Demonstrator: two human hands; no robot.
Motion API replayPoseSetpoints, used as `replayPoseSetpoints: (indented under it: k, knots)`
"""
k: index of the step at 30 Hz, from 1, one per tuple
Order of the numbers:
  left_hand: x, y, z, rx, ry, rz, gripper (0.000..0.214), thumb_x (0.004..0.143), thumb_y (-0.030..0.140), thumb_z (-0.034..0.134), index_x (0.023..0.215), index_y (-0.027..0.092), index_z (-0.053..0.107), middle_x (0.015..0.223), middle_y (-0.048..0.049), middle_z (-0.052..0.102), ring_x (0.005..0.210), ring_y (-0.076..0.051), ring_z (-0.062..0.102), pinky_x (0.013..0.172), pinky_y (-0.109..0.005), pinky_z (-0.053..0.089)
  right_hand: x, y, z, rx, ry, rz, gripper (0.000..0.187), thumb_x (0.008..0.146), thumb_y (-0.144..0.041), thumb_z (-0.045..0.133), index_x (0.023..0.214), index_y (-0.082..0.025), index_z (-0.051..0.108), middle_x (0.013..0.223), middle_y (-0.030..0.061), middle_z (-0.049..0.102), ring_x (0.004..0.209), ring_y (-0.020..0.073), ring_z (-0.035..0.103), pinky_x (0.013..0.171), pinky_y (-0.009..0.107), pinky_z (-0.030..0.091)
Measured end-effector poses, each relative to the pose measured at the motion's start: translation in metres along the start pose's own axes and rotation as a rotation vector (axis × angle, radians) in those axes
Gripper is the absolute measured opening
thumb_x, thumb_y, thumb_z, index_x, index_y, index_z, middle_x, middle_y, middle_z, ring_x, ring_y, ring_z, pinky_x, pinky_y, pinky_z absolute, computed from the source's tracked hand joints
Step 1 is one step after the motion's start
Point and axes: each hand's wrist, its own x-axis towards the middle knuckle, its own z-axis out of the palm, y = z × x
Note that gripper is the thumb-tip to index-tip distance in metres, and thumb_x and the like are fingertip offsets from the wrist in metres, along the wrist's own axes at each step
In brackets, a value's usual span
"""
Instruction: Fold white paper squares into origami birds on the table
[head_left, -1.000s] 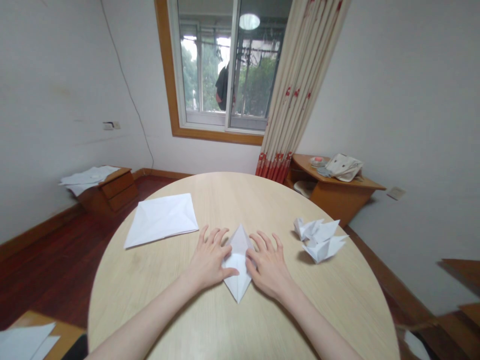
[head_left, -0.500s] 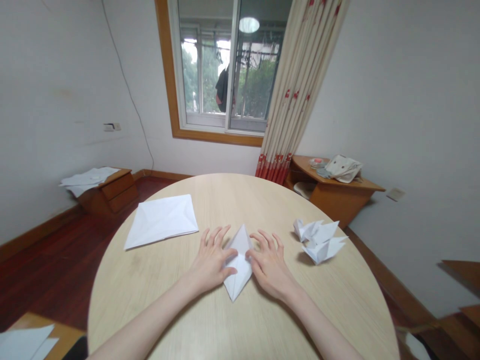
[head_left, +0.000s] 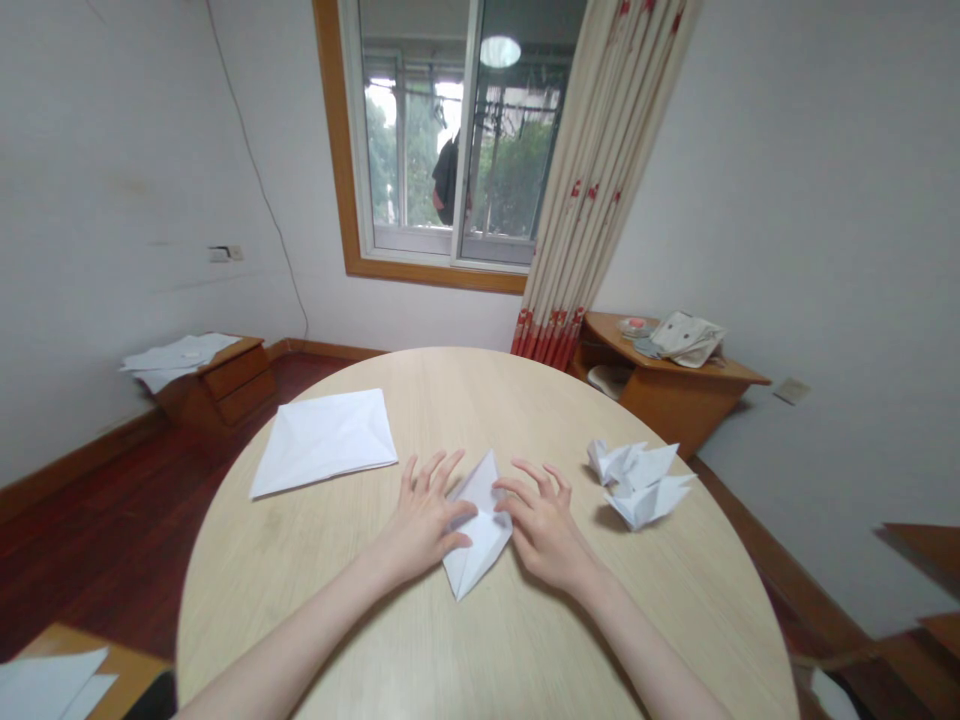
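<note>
White walls [head_left: 810,200] close in around our round table [head_left: 480,660], and in the head view, our only one, a window [head_left: 510,190] and a red-patterned curtain [head_left: 592,180] stand beyond its far edge. Past the table on its left sits a small drawer unit [head_left: 240,385]; past it on its right, a wooden corner desk [head_left: 667,405] with a pale bag [head_left: 688,338] on top.

At the table's middle lies our folded paper diamond [head_left: 486,545], turned a little askew, its upper point leaning right. Our left hand [head_left: 427,520] is loosely spread, gripping nothing that we can see, with thumb and forefinger laid over the paper's left part. Our right hand [head_left: 544,520] is half curled, fingertips at the right edge; we cannot tell whether they pinch a layer or merely touch it.

Near the table's left edge rests a flat stack of white paper [head_left: 326,440]; near its right edge, a cluster of folded paper shapes [head_left: 641,485].

We judge that a light left hand could let the diamond swivel, setting a crease off its line. Uneven pressure from the right fingertips might part the layers or crumple the narrow point.
</note>
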Motion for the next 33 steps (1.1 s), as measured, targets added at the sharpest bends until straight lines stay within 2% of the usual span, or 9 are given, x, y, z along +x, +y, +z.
replayPoseSetpoints:
  k: [9, 16, 24, 28, 33]
  knots:
    - [0.002, -0.004, 0.004, 0.064, 0.073, 0.033, 0.027, 0.070, 0.034, 0.080, 0.095, 0.032, 0.071, 0.153, -0.0034, 0.025, 0.137, -0.037, 0.020, 0.108, -0.066, 0.007, 0.004, -0.012, -0.013, 0.043, -0.065, 0.058, 0.017, 0.078, -0.010, 0.046, 0.085, -0.022, 0.056, 0.105, 0.0037, 0.064, 0.126, 0.0278, 0.037, 0.107, 0.053, 0.012]
    - [0.004, -0.004, 0.000, 0.051, 0.137, 0.017, 0.032, 0.070, 0.041, 0.079, 0.099, 0.032, 0.070, 0.152, -0.0049, 0.025, 0.136, -0.038, 0.021, 0.109, -0.066, 0.007, 0.005, -0.015, -0.015, 0.040, -0.102, 0.051, 0.010, 0.079, -0.016, 0.049, 0.084, -0.023, 0.055, 0.096, 0.0032, 0.064, 0.121, 0.0276, 0.041, 0.107, 0.053, 0.010]
    - [0.004, 0.001, -0.003, 0.022, 0.169, -0.028, 0.044, 0.065, 0.030, 0.084, 0.105, 0.029, 0.066, 0.150, -0.0101, 0.025, 0.135, -0.037, 0.024, 0.108, -0.064, 0.015, 0.004, -0.016, -0.014, 0.042, -0.118, 0.058, 0.013, 0.078, -0.012, 0.048, 0.085, -0.022, 0.054, 0.094, 0.0018, 0.063, 0.111, 0.0246, 0.045, 0.107, 0.052, 0.012]
    - [0.004, 0.001, -0.003, 0.019, 0.170, -0.046, 0.037, 0.066, 0.025, 0.083, 0.099, 0.026, 0.066, 0.148, -0.0108, 0.027, 0.134, -0.037, 0.026, 0.107, -0.063, 0.017, 0.003, -0.018, -0.013, 0.042, -0.123, 0.051, 0.011, 0.081, -0.013, 0.048, 0.085, -0.022, 0.054, 0.090, 0.0020, 0.062, 0.107, 0.0244, 0.047, 0.105, 0.052, 0.015]
    - [0.004, 0.001, -0.003, 0.014, 0.160, -0.060, 0.024, 0.066, 0.016, 0.081, 0.084, 0.024, 0.067, 0.141, -0.0076, 0.037, 0.132, -0.035, 0.029, 0.108, -0.063, 0.015, 0.003, -0.020, -0.010, 0.070, -0.112, 0.072, 0.007, 0.085, -0.015, 0.048, 0.085, -0.021, 0.052, 0.089, 0.0020, 0.063, 0.103, 0.0239, 0.049, 0.103, 0.051, 0.017]
